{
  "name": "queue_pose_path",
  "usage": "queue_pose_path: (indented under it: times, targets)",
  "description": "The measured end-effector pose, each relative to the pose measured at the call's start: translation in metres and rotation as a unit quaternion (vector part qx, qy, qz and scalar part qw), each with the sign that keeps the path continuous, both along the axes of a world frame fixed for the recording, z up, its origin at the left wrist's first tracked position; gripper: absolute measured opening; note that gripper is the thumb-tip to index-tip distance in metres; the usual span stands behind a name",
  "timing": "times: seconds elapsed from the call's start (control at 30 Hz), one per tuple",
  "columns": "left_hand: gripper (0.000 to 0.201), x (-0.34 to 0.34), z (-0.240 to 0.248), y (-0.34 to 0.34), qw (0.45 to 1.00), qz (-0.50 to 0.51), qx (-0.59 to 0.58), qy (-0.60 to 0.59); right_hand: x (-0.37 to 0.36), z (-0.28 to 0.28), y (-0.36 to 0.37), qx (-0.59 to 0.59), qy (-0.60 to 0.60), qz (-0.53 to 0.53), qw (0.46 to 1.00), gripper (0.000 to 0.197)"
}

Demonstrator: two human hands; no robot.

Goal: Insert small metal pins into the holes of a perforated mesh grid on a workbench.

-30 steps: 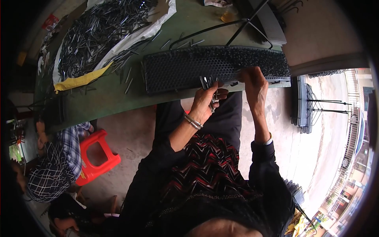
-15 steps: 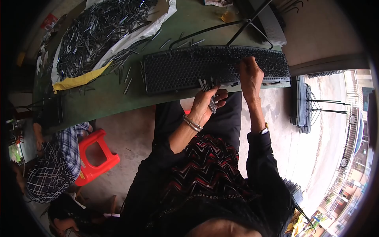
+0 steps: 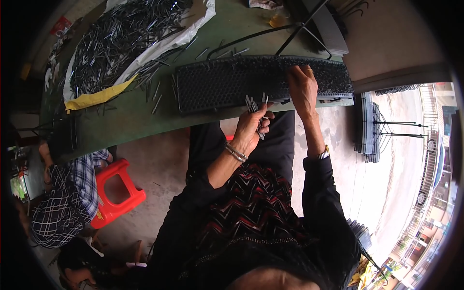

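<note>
A bundle of thin, dark, shiny sticks [image 3: 250, 103] is gripped in my left hand [image 3: 248, 127], just off the front edge of the perforated black rack [image 3: 212, 88]. The rack is long, with rows of small round holes, and lies along the table's near edge. My right hand [image 3: 304, 94] is over its right-hand part, fingers pinched and pointing down; whatever they hold is hidden. Small dark pieces stand densely in the holes on the right, while the left part shows bare holes. Black bent rods [image 3: 292, 35] rise at the rack's far side.
On the green table [image 3: 121, 126], a heap of similar sticks [image 3: 128, 41] lies on white sheeting, with loose ones around it. A red stool [image 3: 121, 193] and a person in plaid [image 3: 84, 186] are at the left. More racks [image 3: 369, 128] with rods stand at the right.
My right hand has shifted slightly left and farther over the rack. The fingers of my left hand have curled closer around the sticks.
</note>
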State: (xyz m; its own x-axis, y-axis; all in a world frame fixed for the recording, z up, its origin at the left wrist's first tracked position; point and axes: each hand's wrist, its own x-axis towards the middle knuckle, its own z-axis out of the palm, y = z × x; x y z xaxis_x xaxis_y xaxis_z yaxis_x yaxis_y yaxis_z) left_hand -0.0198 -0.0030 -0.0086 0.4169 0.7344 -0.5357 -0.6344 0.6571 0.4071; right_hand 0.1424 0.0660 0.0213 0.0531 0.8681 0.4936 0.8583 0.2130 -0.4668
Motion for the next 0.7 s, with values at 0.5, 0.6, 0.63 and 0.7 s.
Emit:
queue_pose_path:
  times: [0.5,0.6,0.63,0.7]
  targets:
    - [0.016,0.001,0.003,-0.004,1.000,-0.002,0.027,0.001,-0.009,-0.003,-0.023,-0.012,-0.005,-0.065,0.998,0.018]
    - [0.016,0.000,0.006,-0.003,0.999,0.004,0.040,0.007,-0.002,0.008,-0.039,-0.168,0.128,0.059,0.976,0.020]
    - [0.016,0.000,0.008,-0.003,0.999,0.002,0.040,0.006,-0.002,0.010,-0.044,-0.228,0.164,0.109,0.954,0.018]
    - [0.017,0.001,0.012,-0.004,0.998,-0.005,0.055,0.024,-0.001,0.009,-0.048,-0.255,0.208,0.135,0.934,0.018]
